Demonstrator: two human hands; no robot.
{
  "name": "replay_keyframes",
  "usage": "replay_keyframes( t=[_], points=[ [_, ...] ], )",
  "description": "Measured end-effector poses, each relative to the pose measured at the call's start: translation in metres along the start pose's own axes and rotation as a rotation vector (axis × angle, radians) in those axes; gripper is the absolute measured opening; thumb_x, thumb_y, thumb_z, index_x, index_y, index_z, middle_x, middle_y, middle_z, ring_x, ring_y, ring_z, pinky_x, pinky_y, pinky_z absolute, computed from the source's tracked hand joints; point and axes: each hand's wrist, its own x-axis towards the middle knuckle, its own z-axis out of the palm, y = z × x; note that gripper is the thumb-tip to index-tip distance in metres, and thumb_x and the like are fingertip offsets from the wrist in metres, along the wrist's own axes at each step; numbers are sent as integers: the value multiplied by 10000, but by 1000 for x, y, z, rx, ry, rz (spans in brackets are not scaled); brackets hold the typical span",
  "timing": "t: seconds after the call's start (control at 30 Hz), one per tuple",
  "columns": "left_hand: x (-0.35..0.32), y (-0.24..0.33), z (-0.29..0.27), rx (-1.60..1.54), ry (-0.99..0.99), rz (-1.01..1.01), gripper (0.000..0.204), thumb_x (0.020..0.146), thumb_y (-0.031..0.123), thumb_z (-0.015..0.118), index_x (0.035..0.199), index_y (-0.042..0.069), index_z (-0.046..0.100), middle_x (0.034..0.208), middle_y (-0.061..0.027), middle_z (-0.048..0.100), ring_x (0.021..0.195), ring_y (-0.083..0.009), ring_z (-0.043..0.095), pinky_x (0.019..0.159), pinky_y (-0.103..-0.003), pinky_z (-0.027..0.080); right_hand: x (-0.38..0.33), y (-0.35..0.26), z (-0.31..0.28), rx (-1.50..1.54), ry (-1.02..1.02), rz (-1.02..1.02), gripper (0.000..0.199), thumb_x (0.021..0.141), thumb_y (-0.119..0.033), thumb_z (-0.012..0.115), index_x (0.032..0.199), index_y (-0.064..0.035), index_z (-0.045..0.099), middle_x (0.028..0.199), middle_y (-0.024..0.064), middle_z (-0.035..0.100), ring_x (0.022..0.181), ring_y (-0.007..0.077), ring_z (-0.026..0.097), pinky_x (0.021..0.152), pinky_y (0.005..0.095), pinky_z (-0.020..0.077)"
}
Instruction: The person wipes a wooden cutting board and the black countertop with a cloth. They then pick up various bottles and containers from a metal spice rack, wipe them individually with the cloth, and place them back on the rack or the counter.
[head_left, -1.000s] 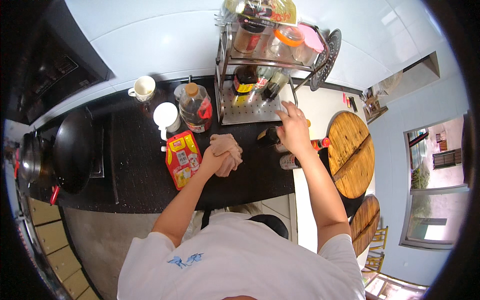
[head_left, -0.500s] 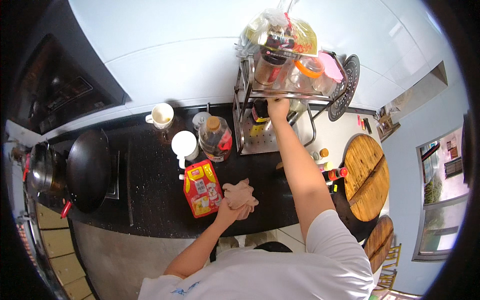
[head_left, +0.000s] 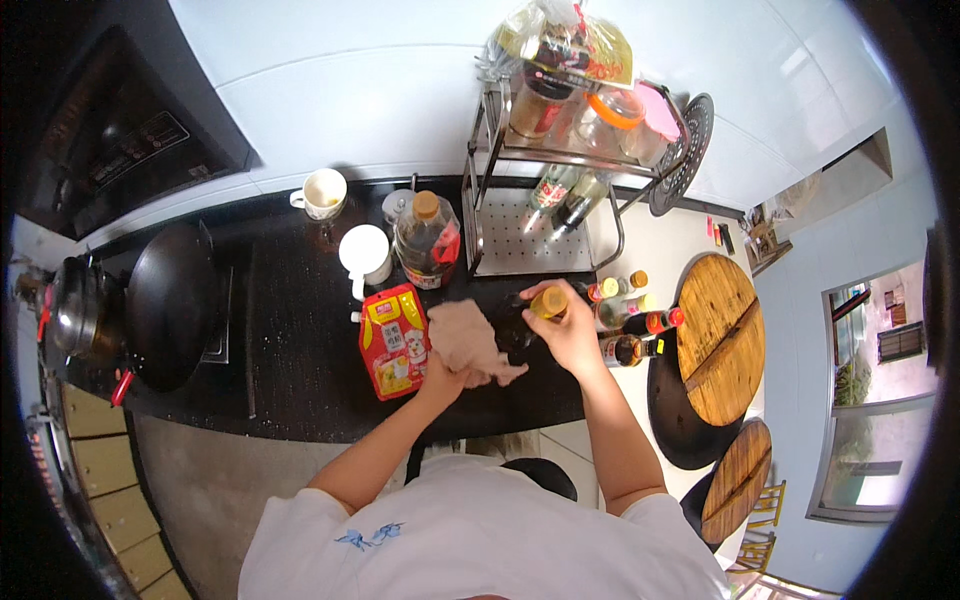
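Observation:
My left hand [head_left: 445, 378] is closed on a pinkish-beige cloth [head_left: 465, 338], which spreads out over the black counter. Just to its right, my right hand [head_left: 572, 335] grips a dark bottle [head_left: 515, 328] near its yellow cap [head_left: 549, 302]. The bottle's body is dark against the black counter, so its outline is hard to make out. A red and yellow pouch [head_left: 394, 342] lies left of the cloth. Behind that pouch are a white mug [head_left: 365, 255] and a large plastic bottle [head_left: 428, 245] with dark contents and an orange-brown cap.
A two-tier metal rack [head_left: 530, 247] holds jars above and bottles below. Several capped bottles [head_left: 640, 325] cluster right of my hand, beside a round wooden board [head_left: 720, 350]. Another mug [head_left: 322, 195] stands near the wall; a black wok [head_left: 172, 305] is far left.
My right hand has come back from the rack's lower shelf, bringing the dark bottle toward the cloth. The cloth, bunched before, now hangs more spread out in my left hand.

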Motion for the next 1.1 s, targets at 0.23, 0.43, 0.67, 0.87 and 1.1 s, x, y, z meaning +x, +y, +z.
replay_keyframes(
  t=[0.23, 0.43, 0.67, 0.87, 1.1],
  points=[
    [39, -18, 8, 300, -291, 120, 439, 914, 65, 605, 1339, 78, 497, 1286, -95, 592, 1181, -227, 570, 988, -370, 463, -32, 23, 9, -199, -200, -158, 434, 667, 92, 690, 1073, 18, 556, 1068, 124, 503, 1027, 289, 543, 947, 325, 426],
    [45, -36, 30, 168, -179, 215, 219, 893, 48, 588, 1108, 55, 628, 1181, -97, 632, 1106, -241, 596, 930, -322, 473, -34, 25, 20, -208, -150, -224, 437, 663, 108, 680, 1062, -33, 573, 1011, 135, 527, 977, 345, 561, 815, 365, 488],
    [59, -40, 5, 461, -178, 432, 195, 842, 115, 670, 1024, 43, 661, 1060, -111, 684, 1015, -280, 651, 898, -351, 506, -25, 17, 12, -426, -185, -326, 454, 653, 17, 797, 1033, -87, 574, 965, 112, 557, 930, 362, 586, 782, 419, 494],
    [79, -12, -2, 602, -129, -186, 356, 916, 253, 610, 1124, -35, 646, 1111, -196, 688, 1039, -332, 662, 885, -360, 512, -7, 5, -8, -530, -398, -454, 428, 668, -8, 803, 1020, -70, 567, 1006, 110, 587, 976, 365, 597, 826, 412, 498],
    [79, 18, 27, 89, -316, 192, 257, 960, 71, 408, 1075, 0, 626, 1121, -94, 647, 1063, -218, 598, 968, -324, 451, -17, -20, 11, -1019, -127, -384, 542, 737, -433, 791, 1031, -70, 515, 973, 143, 634, 886, 354, 641, 759, 436, 494]
  ],
)
